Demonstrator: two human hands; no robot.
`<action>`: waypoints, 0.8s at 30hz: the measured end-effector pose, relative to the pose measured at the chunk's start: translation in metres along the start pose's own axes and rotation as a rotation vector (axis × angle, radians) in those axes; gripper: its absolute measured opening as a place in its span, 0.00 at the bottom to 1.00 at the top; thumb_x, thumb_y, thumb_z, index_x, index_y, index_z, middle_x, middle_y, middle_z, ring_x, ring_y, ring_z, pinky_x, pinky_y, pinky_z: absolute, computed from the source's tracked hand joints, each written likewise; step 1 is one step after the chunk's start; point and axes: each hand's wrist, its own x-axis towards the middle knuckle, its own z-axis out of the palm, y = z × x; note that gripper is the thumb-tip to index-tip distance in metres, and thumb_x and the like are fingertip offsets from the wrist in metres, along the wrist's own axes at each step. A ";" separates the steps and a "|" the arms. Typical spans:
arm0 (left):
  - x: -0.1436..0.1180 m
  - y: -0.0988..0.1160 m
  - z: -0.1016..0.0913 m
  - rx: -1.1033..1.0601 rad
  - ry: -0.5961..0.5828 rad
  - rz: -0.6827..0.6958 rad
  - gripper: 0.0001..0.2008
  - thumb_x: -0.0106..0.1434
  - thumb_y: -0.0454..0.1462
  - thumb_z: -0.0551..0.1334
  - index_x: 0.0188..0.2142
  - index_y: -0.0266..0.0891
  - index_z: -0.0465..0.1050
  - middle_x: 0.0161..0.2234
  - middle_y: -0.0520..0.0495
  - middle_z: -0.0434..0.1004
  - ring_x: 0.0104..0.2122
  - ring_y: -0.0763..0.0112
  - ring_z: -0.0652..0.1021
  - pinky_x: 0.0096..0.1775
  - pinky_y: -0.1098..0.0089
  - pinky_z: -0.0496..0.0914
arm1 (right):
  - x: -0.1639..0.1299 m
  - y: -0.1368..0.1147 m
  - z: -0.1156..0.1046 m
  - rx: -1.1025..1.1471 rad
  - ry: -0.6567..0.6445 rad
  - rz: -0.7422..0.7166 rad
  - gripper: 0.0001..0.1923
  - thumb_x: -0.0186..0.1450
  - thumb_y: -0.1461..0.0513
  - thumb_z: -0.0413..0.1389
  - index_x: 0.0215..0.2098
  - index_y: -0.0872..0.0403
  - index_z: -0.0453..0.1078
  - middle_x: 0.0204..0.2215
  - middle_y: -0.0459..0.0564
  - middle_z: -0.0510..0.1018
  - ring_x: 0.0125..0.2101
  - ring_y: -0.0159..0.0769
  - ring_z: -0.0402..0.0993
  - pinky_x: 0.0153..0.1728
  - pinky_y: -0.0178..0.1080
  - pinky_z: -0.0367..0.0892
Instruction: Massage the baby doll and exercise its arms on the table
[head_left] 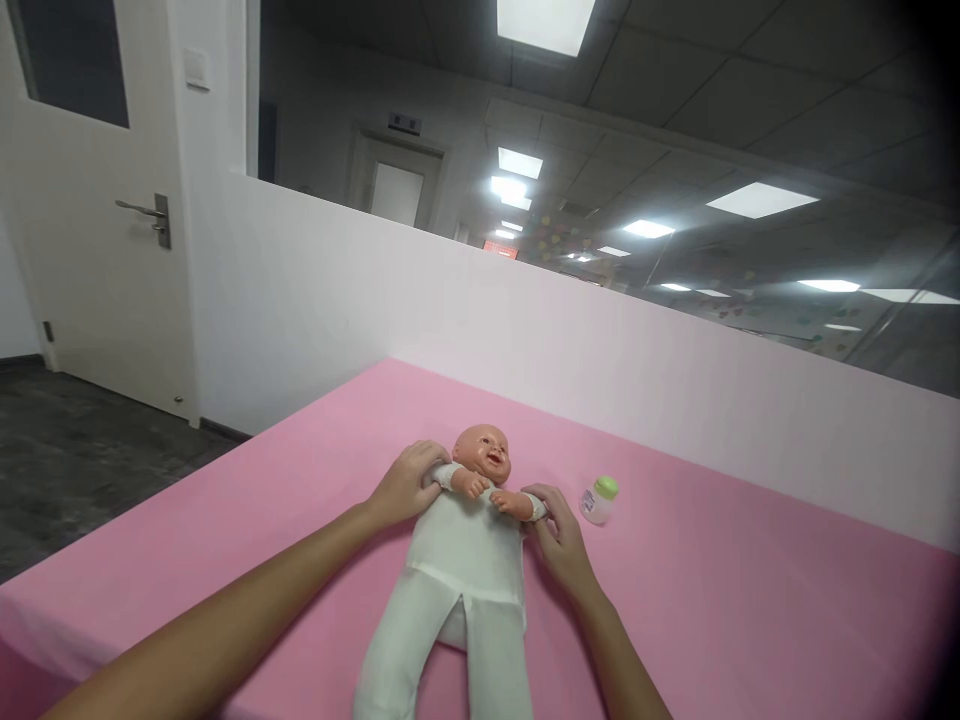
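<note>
A baby doll (pixel 466 545) in a white top and white trousers lies on its back, its head toward the wall and its forearms bent up over the chest. My left hand (pixel 410 482) is closed around the sleeved arm on the left of the picture, close to the doll's shoulder. On the other side, my right hand (pixel 556 533) grips the other sleeve, thumb and fingers around it near the cuff. Part of the fingers of both hands is hidden behind the doll's arms. A small clear bottle (pixel 599 500) with a green cap stands to the right of my right hand.
Under the doll is a table with a pink cover (pixel 720 600), set against a low white wall (pixel 450 300). Above that wall, a large window (pixel 675 200) shows ceiling lights. A door (pixel 105 230) is at the far left, beside dark flooring (pixel 97 440).
</note>
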 end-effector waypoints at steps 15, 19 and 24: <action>0.004 -0.019 0.001 -0.513 -0.093 -0.378 0.18 0.66 0.47 0.63 0.44 0.35 0.81 0.39 0.44 0.84 0.42 0.56 0.80 0.42 0.66 0.71 | -0.001 0.007 0.014 0.392 0.174 0.357 0.17 0.67 0.48 0.60 0.46 0.49 0.74 0.39 0.48 0.80 0.40 0.42 0.75 0.40 0.40 0.69; 0.003 -0.023 0.005 -0.526 -0.090 -0.431 0.20 0.65 0.50 0.63 0.43 0.34 0.80 0.37 0.43 0.82 0.39 0.58 0.79 0.40 0.66 0.71 | 0.001 0.019 0.016 0.495 0.214 0.422 0.20 0.62 0.45 0.63 0.40 0.52 0.77 0.33 0.48 0.80 0.35 0.42 0.74 0.37 0.39 0.69; 0.003 -0.026 0.007 -0.470 -0.036 -0.417 0.17 0.63 0.47 0.65 0.42 0.36 0.81 0.41 0.43 0.80 0.41 0.58 0.78 0.43 0.66 0.70 | 0.002 0.027 0.019 0.526 0.254 0.458 0.24 0.57 0.42 0.65 0.38 0.52 0.79 0.29 0.49 0.81 0.33 0.44 0.75 0.34 0.41 0.71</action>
